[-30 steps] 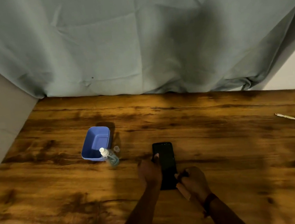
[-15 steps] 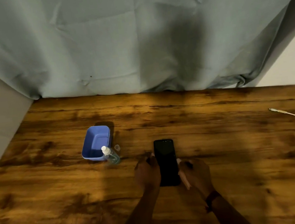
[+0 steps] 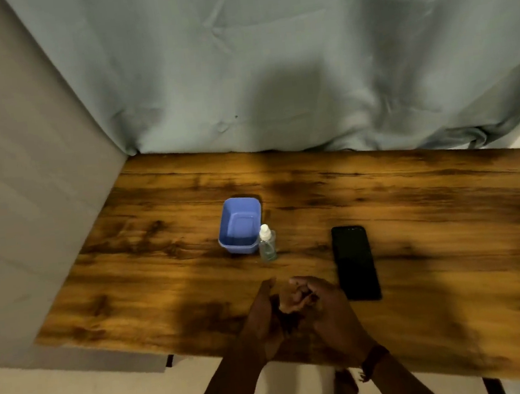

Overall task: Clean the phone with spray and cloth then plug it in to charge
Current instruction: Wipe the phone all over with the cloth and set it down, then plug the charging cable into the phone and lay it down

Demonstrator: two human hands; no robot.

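Phone [image 3: 355, 262] released, now flat on counter [image 3: 451, 239], no longer touched. Left hand [image 3: 261, 319] and right hand [image 3: 325, 311] pulled back, brought together beside it; fingers [image 3: 295, 293] loosely curled, nothing gripped. Spray bottle [image 3: 267, 243] by blue tub [image 3: 240, 225] likely reached next. Cloth not seen.

Both hands [image 3: 297, 309] meet above the table [image 3: 455, 271], left of the flat-lying phone [image 3: 354, 262].
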